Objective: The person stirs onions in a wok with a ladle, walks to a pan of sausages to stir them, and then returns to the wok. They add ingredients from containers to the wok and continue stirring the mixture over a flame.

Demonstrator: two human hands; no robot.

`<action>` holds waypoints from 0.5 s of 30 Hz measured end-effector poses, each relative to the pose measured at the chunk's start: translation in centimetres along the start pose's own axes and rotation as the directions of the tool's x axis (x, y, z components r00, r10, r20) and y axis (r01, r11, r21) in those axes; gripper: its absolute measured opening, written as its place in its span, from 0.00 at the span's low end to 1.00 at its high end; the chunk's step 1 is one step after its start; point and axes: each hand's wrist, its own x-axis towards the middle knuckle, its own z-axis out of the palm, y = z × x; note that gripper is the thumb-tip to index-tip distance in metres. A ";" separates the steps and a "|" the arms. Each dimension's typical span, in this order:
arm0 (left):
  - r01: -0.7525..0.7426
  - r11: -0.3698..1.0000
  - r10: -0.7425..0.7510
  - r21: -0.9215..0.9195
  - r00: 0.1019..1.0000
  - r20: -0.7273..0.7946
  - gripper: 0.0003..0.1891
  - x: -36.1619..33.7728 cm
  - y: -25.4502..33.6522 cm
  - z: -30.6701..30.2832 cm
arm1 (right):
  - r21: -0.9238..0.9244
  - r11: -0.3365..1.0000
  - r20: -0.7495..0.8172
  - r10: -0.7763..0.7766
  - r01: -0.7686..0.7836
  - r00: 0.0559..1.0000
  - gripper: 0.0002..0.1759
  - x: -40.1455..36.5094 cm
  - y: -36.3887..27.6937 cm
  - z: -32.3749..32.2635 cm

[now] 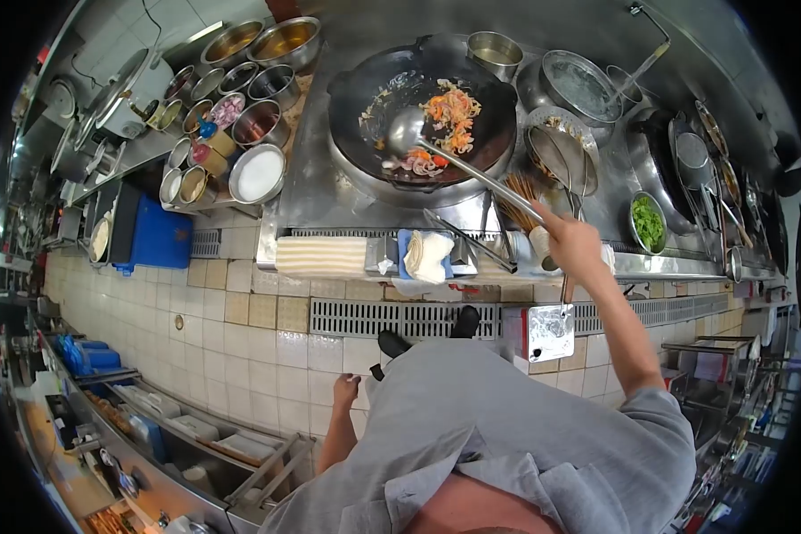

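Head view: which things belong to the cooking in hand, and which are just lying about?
In use: right hand, ladle, wok, stir-fried food.
Lying about: seasoning bowls, white cloth, bowl of greens, strainer.

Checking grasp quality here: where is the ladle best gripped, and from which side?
Grip the ladle by the tail of its long handle, coming from the counter's front. Its bowl lies among food in the wok, and the handle slants out over the rim to the right hand gripping there.
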 end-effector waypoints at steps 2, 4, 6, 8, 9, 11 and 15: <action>0.000 1.000 0.000 -0.014 1.000 -0.012 0.26 -0.7 -3.9 1.3 | 0.116 0.993 0.033 0.001 -0.005 0.999 0.32 -3.9 -0.1 -3.4; 0.013 0.987 -0.022 0.163 0.998 0.054 0.24 -2.0 -4.6 1.6 | 0.366 0.925 0.160 0.047 -0.103 0.986 0.31 -6.5 0.2 -5.9; 0.027 0.960 -0.058 0.279 0.993 0.102 0.21 -3.7 -3.4 1.4 | 0.532 0.808 0.326 0.082 -0.254 0.942 0.29 -7.7 0.5 -7.4; 0.043 0.967 -0.084 0.251 0.985 0.153 0.19 -5.4 -2.3 1.5 | 0.574 0.794 0.242 0.069 -0.200 0.968 0.28 -6.0 1.8 -4.3; -0.023 0.937 -0.048 0.347 0.980 0.195 0.17 -3.9 -2.8 1.5 | 0.549 0.818 0.190 0.079 -0.172 0.979 0.28 -4.5 2.6 -1.9; -0.153 0.865 0.035 0.477 0.968 0.247 0.17 -0.7 -3.1 1.5 | 0.748 0.572 0.266 0.205 -0.336 0.942 0.31 -1.1 1.8 0.4; -0.052 0.999 0.052 -0.013 0.999 -0.008 0.21 0.8 1.5 0.3 | 0.851 0.453 0.131 0.306 -0.266 0.943 0.36 4.0 0.8 5.8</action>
